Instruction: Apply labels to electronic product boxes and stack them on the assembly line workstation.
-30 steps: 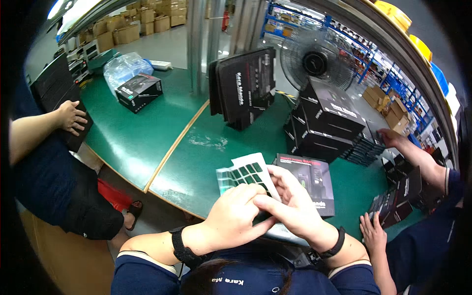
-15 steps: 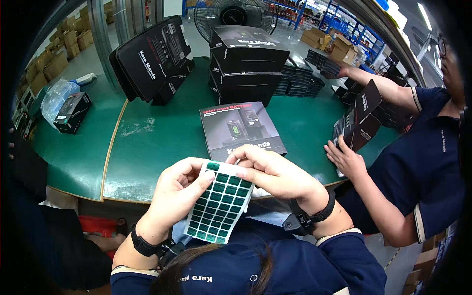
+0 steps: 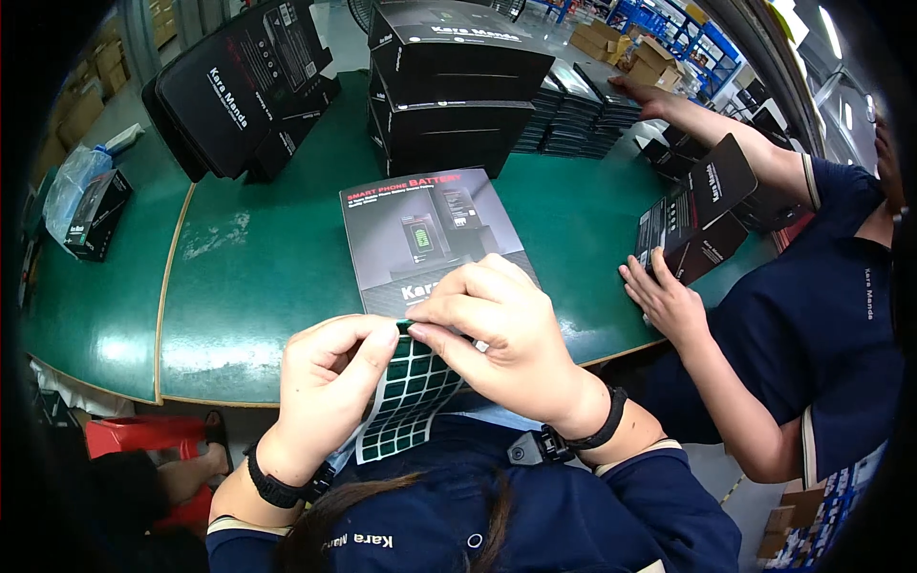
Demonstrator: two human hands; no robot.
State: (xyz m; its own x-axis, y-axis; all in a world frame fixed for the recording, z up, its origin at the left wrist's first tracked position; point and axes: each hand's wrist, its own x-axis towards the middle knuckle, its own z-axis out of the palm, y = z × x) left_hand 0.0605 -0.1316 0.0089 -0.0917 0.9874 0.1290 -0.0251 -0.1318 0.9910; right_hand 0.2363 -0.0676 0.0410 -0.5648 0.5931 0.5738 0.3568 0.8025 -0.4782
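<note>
Peeling a green sticker off the sheet, low centre of frame: that looks like the step in hand. Left hand pinches the sheet's top edge; right hand nips at a corner square with thumb and forefinger. Sheet hangs over the table edge, just below a flat grey box. Next move likely calls for lifting one sticker clean, without creasing. Black box stacks stand behind; a co-worker's hand holds a carton at right.
</note>
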